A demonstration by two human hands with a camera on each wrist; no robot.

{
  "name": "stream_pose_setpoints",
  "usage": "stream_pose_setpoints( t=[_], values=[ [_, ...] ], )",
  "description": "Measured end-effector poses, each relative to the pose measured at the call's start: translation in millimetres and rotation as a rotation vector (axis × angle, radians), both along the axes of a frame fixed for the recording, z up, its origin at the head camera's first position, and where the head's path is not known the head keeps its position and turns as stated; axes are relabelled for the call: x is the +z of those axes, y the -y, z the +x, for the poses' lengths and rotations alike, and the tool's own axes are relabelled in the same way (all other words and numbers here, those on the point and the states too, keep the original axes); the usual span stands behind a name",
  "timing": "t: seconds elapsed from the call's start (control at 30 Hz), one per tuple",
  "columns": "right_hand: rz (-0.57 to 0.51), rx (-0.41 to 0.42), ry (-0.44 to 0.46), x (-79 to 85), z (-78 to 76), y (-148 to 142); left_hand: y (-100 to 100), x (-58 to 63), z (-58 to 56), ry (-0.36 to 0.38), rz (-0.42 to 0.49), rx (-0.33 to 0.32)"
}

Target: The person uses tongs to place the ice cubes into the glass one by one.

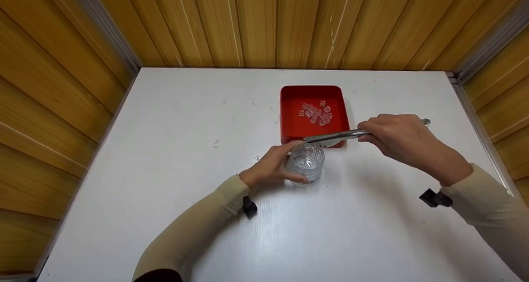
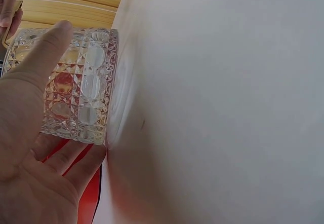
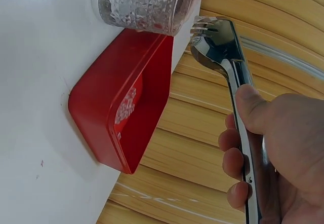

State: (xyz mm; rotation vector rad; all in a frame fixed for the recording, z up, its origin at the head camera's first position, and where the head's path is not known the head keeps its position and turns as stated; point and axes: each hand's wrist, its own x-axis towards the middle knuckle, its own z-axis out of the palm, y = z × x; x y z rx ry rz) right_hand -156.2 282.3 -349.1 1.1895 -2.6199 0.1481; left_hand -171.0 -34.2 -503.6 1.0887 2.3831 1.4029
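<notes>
A cut-glass tumbler (image 1: 306,163) stands upright on the white table. My left hand (image 1: 276,166) holds it from the side, thumb on one side and fingers round the other; the left wrist view shows the thumb lying along its patterned wall (image 2: 76,82). My right hand (image 1: 399,139) grips a pair of metal tongs (image 1: 337,138), whose tips reach over the tumbler's rim. In the right wrist view the tongs' toothed end (image 3: 212,34) is pressed nearly together close to the tumbler's mouth (image 3: 185,3), and no cube shows between the tips.
A square red tray (image 1: 289,129) sits just behind the tumbler, with several clear cubes (image 1: 316,113) in it. Wood-patterned panels (image 1: 256,25) wall the table (image 1: 186,120) at the back and sides. Black camera mounts (image 1: 436,198) stick out from both wrists.
</notes>
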Motion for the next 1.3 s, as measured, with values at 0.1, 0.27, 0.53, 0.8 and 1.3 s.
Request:
stream_pose_setpoints(
  t=[0.1, 0.27, 0.53, 0.8, 1.3],
  values=[
    [-0.005, 0.019, -0.002, -1.5, 0.7, 1, 0, 0.4, -0.2, -0.003, 0.007, -0.001],
    [-0.007, 0.040, -0.003, -3.6, 1.0, 3, 0, 0.2, -0.1, -0.026, 0.012, 0.001],
    [0.008, 0.047, -0.003, -5.9, 1.9, 5, 0, -1.3, -1.4, -0.007, 0.022, -0.008],
    [0.022, 0.033, 0.018, -7.9, 3.4, 8, 1, -2.1, -1.7, 0.004, 0.028, -0.019],
    [0.035, 0.014, 0.029, -11.7, 2.8, 10, 0, -1.1, 0.4, 0.056, 0.045, -0.018]
  ],
)
